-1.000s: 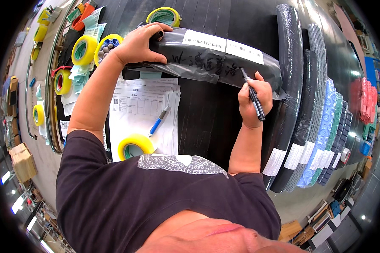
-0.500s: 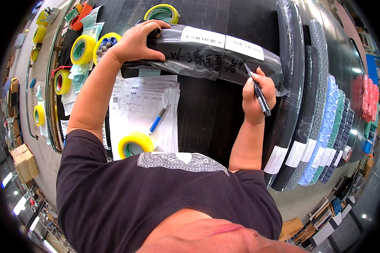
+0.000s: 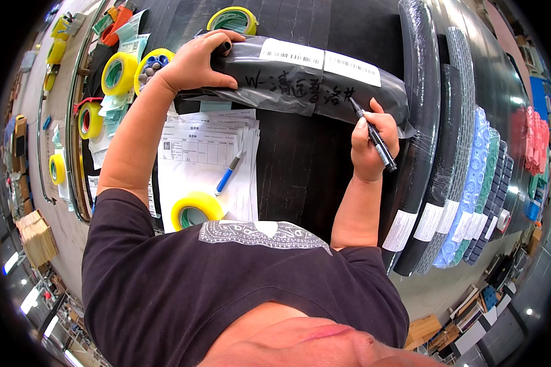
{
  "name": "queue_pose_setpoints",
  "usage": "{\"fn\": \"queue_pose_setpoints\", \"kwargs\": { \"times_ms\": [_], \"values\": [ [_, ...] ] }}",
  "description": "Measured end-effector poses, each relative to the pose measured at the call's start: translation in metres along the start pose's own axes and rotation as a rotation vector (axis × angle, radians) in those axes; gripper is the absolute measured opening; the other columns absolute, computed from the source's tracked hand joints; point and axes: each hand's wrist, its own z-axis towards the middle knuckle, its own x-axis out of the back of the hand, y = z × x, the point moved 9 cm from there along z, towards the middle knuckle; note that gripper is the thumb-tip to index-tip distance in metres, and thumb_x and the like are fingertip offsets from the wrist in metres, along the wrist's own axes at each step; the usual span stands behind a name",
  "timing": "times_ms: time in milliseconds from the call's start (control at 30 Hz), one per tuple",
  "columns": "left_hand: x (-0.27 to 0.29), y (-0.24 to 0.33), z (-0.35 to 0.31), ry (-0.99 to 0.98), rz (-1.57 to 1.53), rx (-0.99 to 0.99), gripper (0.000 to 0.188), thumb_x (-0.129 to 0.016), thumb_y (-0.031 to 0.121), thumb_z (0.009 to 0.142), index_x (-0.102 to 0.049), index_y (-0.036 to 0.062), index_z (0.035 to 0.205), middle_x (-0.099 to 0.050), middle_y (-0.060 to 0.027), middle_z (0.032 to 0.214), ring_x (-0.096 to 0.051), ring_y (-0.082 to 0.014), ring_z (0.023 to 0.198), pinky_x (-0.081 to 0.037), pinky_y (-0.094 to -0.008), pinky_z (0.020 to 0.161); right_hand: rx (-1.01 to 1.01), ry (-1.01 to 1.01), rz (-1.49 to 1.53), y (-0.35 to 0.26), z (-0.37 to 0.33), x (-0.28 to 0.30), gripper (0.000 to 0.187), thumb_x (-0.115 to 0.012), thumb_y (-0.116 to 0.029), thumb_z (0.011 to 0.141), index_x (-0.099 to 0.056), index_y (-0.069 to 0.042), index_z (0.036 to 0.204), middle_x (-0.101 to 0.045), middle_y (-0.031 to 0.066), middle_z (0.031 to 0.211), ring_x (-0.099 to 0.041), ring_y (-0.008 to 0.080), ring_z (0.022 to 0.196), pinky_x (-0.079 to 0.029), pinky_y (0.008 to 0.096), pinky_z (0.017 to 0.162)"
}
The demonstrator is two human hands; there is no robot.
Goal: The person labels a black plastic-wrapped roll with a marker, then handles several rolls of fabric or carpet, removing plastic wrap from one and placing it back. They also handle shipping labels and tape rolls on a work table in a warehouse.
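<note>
A long package in black plastic wrap (image 3: 269, 101) lies crosswise ahead of me, with white barcode labels (image 3: 292, 54) along its top and black handwriting below them. Its left end is in the grip of my left hand (image 3: 196, 61), thumb on the near side and fingers over the far side. A small black cap (image 3: 225, 46) pokes out by those fingers. My right hand (image 3: 373, 144) pinches a black marker pen (image 3: 378, 142) whose tip is at the right end of the handwriting; whether it touches the plastic I cannot tell.
Printed sheets (image 3: 196, 147) lie nearer me, bearing a blue-and-white pen (image 3: 228, 174) and a yellow tape roll (image 3: 197, 210). More tape rolls (image 3: 119, 73) stand at the left. Several wrapped rolls (image 3: 419, 92) lie lengthwise at the right, some with labels.
More black strokes show at the right end of the handwriting. The marker's tip has shifted slightly left and down, its angle a little changed. My left hand keeps its grip on the package.
</note>
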Motion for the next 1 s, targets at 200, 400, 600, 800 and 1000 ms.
{"fn": "queue_pose_setpoints", "kwargs": {
  "times_ms": [200,400,600,800,1000],
  "values": [
    [0.0,0.001,0.001,-0.004,-0.005,-0.001,0.055,-0.087,0.023,0.058,-0.045,0.0062,0.089,-0.06,-0.0095,0.129,-0.056,-0.0313,0.114,-0.045,-0.0349,0.098,0.01,0.004,0.009,0.0,-0.002,0.001,0.011,-0.062,0.0,0.077,-0.058,-0.002,0.087,-0.059,0.0091,0.072,-0.059,0.0215,0.064,-0.054,0.0475,0.093],
    [-0.001,-0.001,0.001,-0.014,-0.009,0.005,0.056,-0.086,0.024,0.058,-0.044,0.0063,0.089,-0.06,-0.0101,0.129,-0.055,-0.0316,0.115,-0.044,-0.0356,0.1,0.004,0.02,-0.002,0.002,-0.004,0.005,0.011,-0.062,-0.001,0.075,-0.058,-0.002,0.085,-0.057,0.0089,0.071,-0.058,0.0214,0.063,-0.055,0.0473,0.09],
    [0.0,-0.005,-0.001,0.014,0.008,-0.01,0.067,-0.085,0.029,0.06,-0.059,0.0077,0.119,-0.062,-0.0062,0.121,-0.058,-0.0298,0.112,-0.046,-0.0359,0.097,-0.006,0.032,-0.051,0.001,-0.001,0.007,0.012,-0.062,0.001,0.077,-0.058,-0.001,0.088,-0.057,0.01,0.072,-0.058,0.0225,0.063,-0.057,0.0453,0.089],
    [0.001,0.004,0.002,-0.005,-0.028,-0.016,0.056,-0.086,0.027,0.058,-0.044,0.0064,0.088,-0.06,-0.0104,0.129,-0.055,-0.0317,0.116,-0.043,-0.036,0.101,0.022,0.03,-0.065,-0.002,-0.001,0.008,0.014,-0.062,0.001,0.078,-0.057,-0.001,0.091,-0.057,0.0097,0.071,-0.058,0.0216,0.062,-0.058,0.0453,0.087],
    [0.001,0.002,0.001,-0.02,-0.023,0.013,0.055,-0.086,0.026,0.057,-0.045,0.0061,0.088,-0.06,-0.0105,0.13,-0.055,-0.0317,0.115,-0.043,-0.0364,0.101,-0.013,0.022,-0.031,0.004,-0.007,0.01,0.012,-0.061,0.0,0.078,-0.056,-0.001,0.089,-0.055,0.01,0.072,-0.058,0.0226,0.064,-0.057,0.0463,0.088]
  ]
}}
